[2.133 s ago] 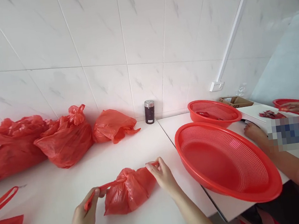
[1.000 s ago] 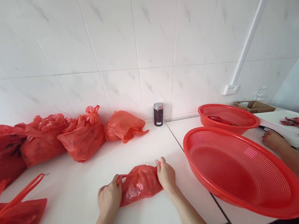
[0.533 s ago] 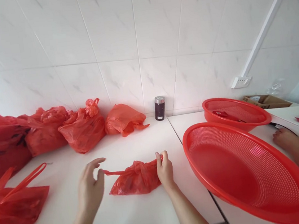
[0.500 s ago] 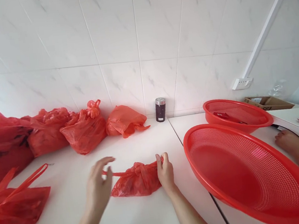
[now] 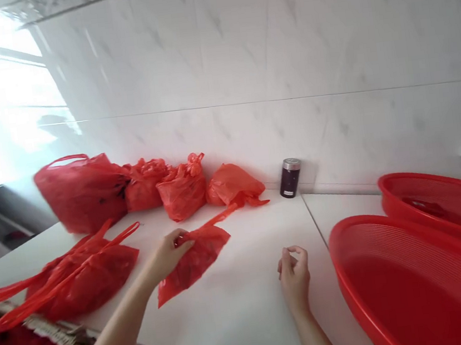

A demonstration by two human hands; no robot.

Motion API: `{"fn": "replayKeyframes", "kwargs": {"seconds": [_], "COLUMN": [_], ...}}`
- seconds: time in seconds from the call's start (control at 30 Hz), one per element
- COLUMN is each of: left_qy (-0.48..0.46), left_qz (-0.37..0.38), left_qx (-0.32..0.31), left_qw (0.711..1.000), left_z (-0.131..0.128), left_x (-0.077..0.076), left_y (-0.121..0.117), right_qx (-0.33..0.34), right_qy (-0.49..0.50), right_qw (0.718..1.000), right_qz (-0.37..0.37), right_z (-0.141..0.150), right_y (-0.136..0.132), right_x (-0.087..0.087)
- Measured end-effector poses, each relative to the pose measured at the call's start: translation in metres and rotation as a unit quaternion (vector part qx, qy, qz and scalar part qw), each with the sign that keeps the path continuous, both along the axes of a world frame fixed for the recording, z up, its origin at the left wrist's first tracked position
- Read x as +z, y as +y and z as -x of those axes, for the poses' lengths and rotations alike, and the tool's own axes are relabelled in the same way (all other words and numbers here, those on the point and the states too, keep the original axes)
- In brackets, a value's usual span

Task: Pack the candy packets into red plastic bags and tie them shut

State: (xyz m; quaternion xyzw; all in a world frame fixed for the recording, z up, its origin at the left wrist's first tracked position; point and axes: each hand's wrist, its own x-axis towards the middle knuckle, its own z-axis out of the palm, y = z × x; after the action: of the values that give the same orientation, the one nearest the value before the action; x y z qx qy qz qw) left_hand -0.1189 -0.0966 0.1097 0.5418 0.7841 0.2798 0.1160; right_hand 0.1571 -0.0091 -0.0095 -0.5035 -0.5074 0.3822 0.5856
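Observation:
My left hand [image 5: 170, 256] grips a small red plastic bag [image 5: 202, 254] by its gathered top. The bag hangs tilted, with one handle loop trailing toward the back; dark contents show faintly through the plastic. My right hand [image 5: 296, 276] is apart from the bag, over the white table, its fingers curled to the thumb with nothing visible in them. Left of my left hand lies another red bag [image 5: 95, 273] with its long handles stretched out.
Along the wall stand several filled red bags [image 5: 182, 192] and a dark cup with a silver lid [image 5: 290, 179]. Two red baskets [image 5: 351, 269] occupy the right side. At lower left is an open box [image 5: 61, 336] with red items in it.
My left hand has taken hold of the small bag and moved it left, while my right hand has let go of it. The view has turned left, bringing the window and box into sight.

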Motion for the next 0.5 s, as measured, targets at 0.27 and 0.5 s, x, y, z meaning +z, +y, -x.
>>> {"fn": "replayKeyframes", "kwargs": {"seconds": [0.27, 0.5], "left_qy": [0.160, 0.200], "left_qz": [0.013, 0.015], "left_qx": [0.239, 0.138], "left_qw": [0.957, 0.970], "left_z": [0.060, 0.000], "left_x": [0.032, -0.005], "left_y": [-0.053, -0.031], "right_qx": [0.014, 0.015], "right_qy": [-0.021, -0.064], "right_qw": [1.000, 0.998], "right_qz": [0.011, -0.024], "right_z": [0.000, 0.012], "right_y": [0.004, -0.012], "right_x": [-0.009, -0.004]}}
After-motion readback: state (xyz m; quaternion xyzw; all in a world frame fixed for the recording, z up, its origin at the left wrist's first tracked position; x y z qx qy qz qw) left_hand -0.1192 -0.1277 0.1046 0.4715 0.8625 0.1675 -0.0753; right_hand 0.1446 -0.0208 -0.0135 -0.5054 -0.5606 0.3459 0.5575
